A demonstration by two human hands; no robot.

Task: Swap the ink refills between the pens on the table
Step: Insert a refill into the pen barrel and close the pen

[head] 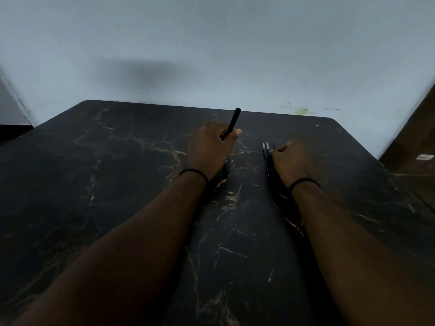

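My left hand (210,147) grips a black pen (233,121) that sticks up and away from the table, tilted to the right. A dark blue pen part (227,166) peeks out from under that hand's heel. To the right, a few dark blue pens (268,158) lie side by side on the table, pointing away from me. My right hand (290,161) rests beside them with its fingertips touching the rightmost one. Whether it grips any of them I cannot tell.
The table (117,184) is black marble with pale veins and stands against a light grey wall (211,43). A brown wooden surface (414,142) sits past the right edge. Both wrists wear black bands.
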